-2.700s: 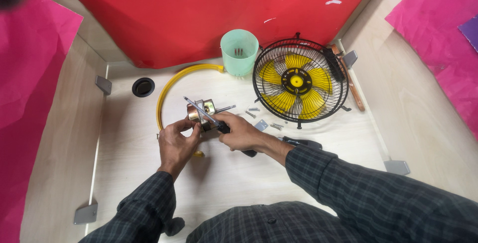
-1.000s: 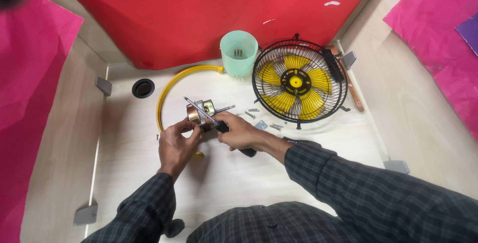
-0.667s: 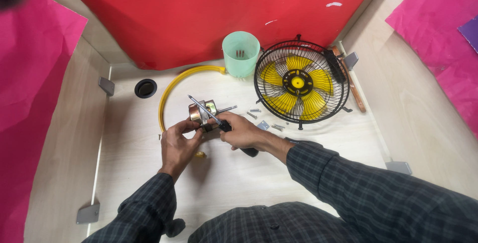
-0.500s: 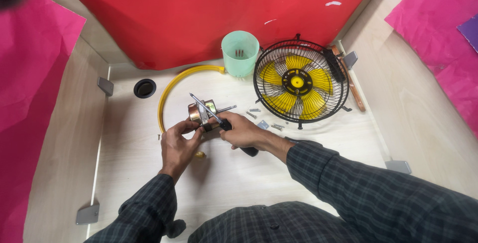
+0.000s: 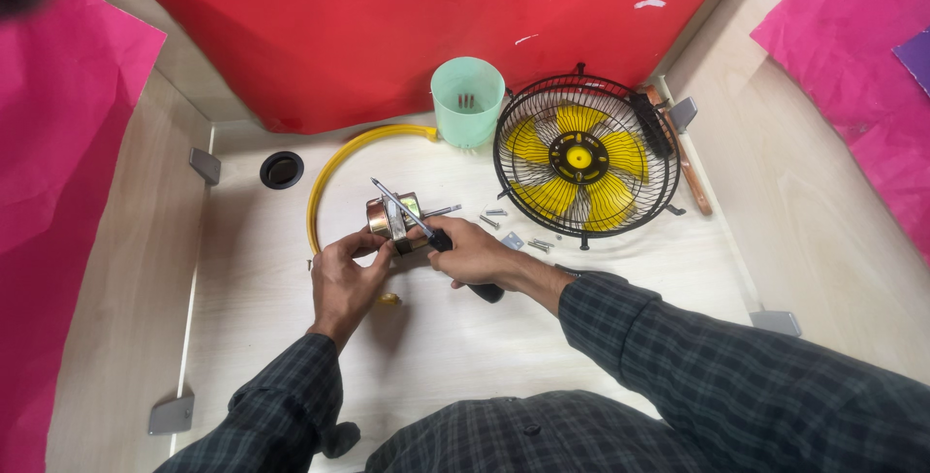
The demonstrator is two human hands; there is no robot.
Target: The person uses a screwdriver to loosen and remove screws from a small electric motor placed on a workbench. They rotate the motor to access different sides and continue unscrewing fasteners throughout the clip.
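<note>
Left hand grips a small motor — right hand holds a screwdriver against it.

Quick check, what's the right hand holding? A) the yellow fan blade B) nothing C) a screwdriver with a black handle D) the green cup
C: the right hand grips a black-handled screwdriver, its shaft angled up over the small metal motor that the left hand steadies; the green cup stands apart by the red backdrop.

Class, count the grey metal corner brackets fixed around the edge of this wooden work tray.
4: one bracket far left, one near left, one far right behind the fan, one near right. The sleeves may hide others.
</note>
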